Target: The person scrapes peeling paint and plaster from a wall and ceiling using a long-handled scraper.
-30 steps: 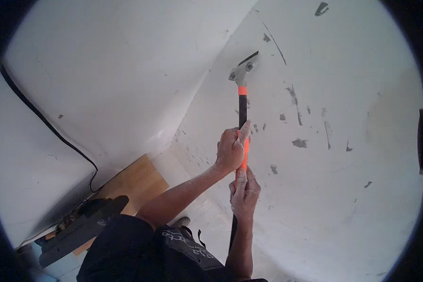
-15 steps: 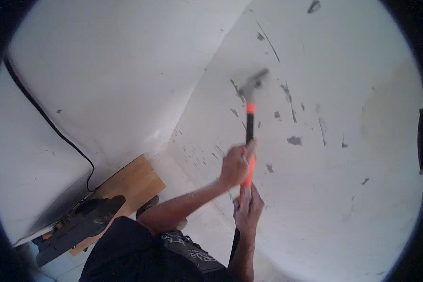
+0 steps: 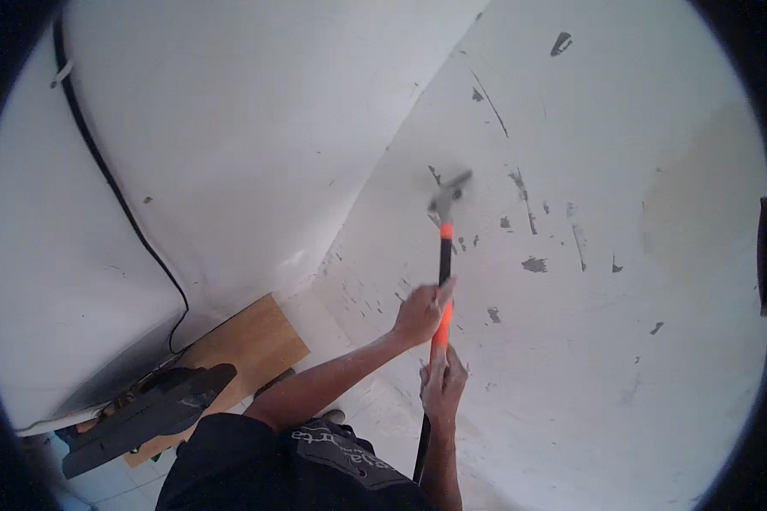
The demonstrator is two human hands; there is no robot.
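Both my hands are closed around a long-handled scraper point(image 3: 446, 262) with an orange and black handle. My left hand point(image 3: 419, 315) grips it higher up, near the middle of the orange part. Lower down, my right hand point(image 3: 443, 385) wraps the handle, and its black end runs on below past my wrist. The slightly blurred grey metal scraper head lies against or close to a white wall point(image 3: 588, 341); actual contact cannot be made out. Grey patches point(image 3: 534, 265) and thin streaks, where the white coat is gone, surround the head.
Another white wall point(image 3: 256, 111) meets this one at a corner on the left. A black cable point(image 3: 115, 187) hangs along it. At lower left are a wooden board or box point(image 3: 256, 336) and a dark grey object point(image 3: 158, 417) above a tiled floor point(image 3: 115, 481).
The scraper head has come down the wall toward me, with both hands still holding the handle. The whole view has also shifted a little, showing more of the cable.
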